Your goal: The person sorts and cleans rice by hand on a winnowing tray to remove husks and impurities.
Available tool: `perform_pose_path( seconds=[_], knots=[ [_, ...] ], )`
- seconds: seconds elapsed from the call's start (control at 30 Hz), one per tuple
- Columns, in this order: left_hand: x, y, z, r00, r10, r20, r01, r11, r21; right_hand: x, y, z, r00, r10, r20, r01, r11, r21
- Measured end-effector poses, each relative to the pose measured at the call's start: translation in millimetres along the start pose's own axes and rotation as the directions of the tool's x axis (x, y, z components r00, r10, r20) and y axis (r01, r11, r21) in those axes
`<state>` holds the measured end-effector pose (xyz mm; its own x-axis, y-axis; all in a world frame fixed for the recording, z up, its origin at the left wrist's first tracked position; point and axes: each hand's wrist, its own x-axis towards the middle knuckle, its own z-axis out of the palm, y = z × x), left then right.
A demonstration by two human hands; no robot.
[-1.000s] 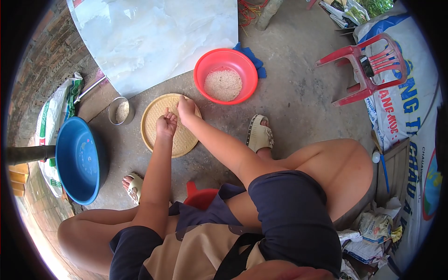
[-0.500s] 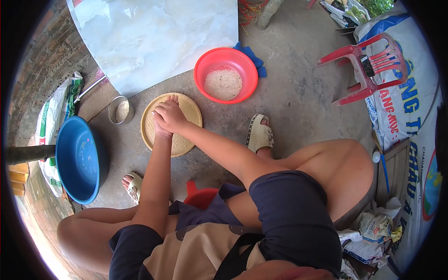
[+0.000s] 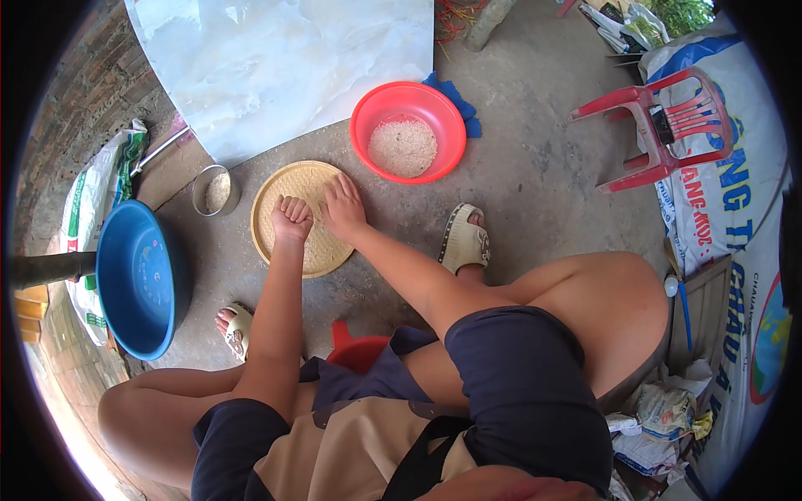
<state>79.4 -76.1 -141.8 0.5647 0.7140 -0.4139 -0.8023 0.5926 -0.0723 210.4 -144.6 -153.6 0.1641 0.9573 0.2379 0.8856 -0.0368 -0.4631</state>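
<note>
A round woven bamboo tray point(image 3: 292, 177) lies on the floor between my feet, with pale grains scattered over its weave. Over its middle, my left hand point(image 3: 291, 219) is curled into a fist; whatever it may hold is hidden. My right hand point(image 3: 342, 204) is at the tray's right side, fingers stretched out and holding nothing. Just beyond the tray to the right stands a red plastic basin point(image 3: 451, 146) with pale grains point(image 3: 403, 149) in it. On the tray's left is a small metal tin point(image 3: 200, 199), also with grains inside.
A blue basin point(image 3: 138, 284) stands at the left. A red container point(image 3: 357, 354) sits on the floor between my legs. A pale sheet point(image 3: 284, 75) covers the floor ahead. At the right are a red plastic chair point(image 3: 660, 125) and large printed sacks point(image 3: 718, 192).
My hands have parted: the right hand has come off the left and moved right, its fingers now stretched out. The left hand's outstretched fingers have curled into a fist.
</note>
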Motion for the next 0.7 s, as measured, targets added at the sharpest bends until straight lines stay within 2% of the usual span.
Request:
perform_pose_path(
  seconds=[0.03,0.1,0.23,0.3,0.33,0.43,0.53,0.6,0.63,0.7],
  knots=[
    [-0.1,1.1,-0.8,1.000,0.002,-0.004,-0.002,1.000,0.000,-6.6,4.1,3.0,1.000,0.001,0.003,-0.001,1.000,0.002],
    [1.4,3.2,-1.9,1.000,-0.021,-0.011,0.022,0.998,0.058,-16.1,10.6,4.9,0.981,-0.100,0.168,0.129,0.978,-0.166],
    [9.1,20.5,3.2,0.994,-0.008,-0.108,0.017,0.996,0.082,-17.1,11.2,7.6,0.971,-0.090,0.221,0.131,0.976,-0.176],
    [17.8,38.2,14.2,0.954,0.114,-0.276,-0.056,0.976,0.209,-17.5,10.6,7.5,0.972,-0.088,0.220,0.131,0.973,-0.188],
    [21.1,47.5,21.1,0.939,0.194,-0.285,-0.107,0.949,0.296,-17.6,11.0,7.2,0.971,-0.086,0.223,0.130,0.973,-0.189],
    [34.7,92.4,31.7,0.880,0.416,-0.229,-0.229,0.794,0.564,-17.4,10.9,7.0,0.974,-0.094,0.207,0.131,0.975,-0.177],
    [43.3,141.7,37.8,0.710,0.658,-0.250,-0.321,0.619,0.717,-17.4,11.3,5.4,0.975,-0.098,0.201,0.132,0.977,-0.165],
    [43.1,165.9,38.1,0.632,0.744,-0.216,-0.283,0.481,0.830,-16.8,10.8,4.8,0.975,-0.098,0.198,0.132,0.977,-0.167],
    [47.1,183.2,28.8,0.633,0.744,-0.216,-0.282,0.481,0.830,-16.4,9.9,3.9,0.975,-0.097,0.198,0.131,0.977,-0.166],
    [54.2,209.5,10.2,0.551,0.826,-0.117,-0.129,0.223,0.966,-16.1,8.8,1.5,0.976,-0.101,0.192,0.135,0.976,-0.173]
  ],
)
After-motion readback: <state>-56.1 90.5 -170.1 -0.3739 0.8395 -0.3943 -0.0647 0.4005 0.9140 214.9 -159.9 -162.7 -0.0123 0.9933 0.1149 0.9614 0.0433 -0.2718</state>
